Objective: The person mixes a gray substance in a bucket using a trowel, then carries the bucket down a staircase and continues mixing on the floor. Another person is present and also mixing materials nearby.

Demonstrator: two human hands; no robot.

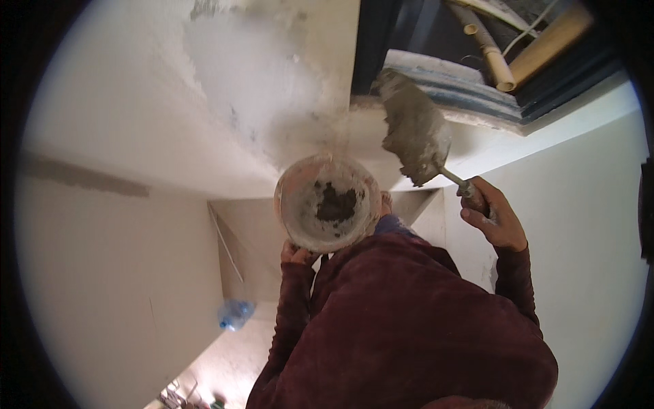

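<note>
My left hand (pixel 298 253) is closed against the near lower side of a round, mortar-smeared bucket (pixel 281 201) and holds it in front of my body. A small dark heap of wet mortar (pixel 337 203) lies inside, with splashes on the pale bottom. To the right of the bucket, my right hand (pixel 501 215) is wrapped round the handle of a trowel (pixel 452 176). Its blade points up and left, toward the window corner, and grey mortar (pixel 414 126) with ragged edges covers it. The blade is apart from the bucket; I cannot tell whether it touches the wall.
Ahead is a pale wall with a damp, freshly smeared patch (pixel 252 75). A dark-framed window opening (pixel 443 75) stands at upper right, with bamboo poles (pixel 501 65) beyond. Side walls rise left and right. A blue plastic bottle (pixel 236 314) lies at lower left.
</note>
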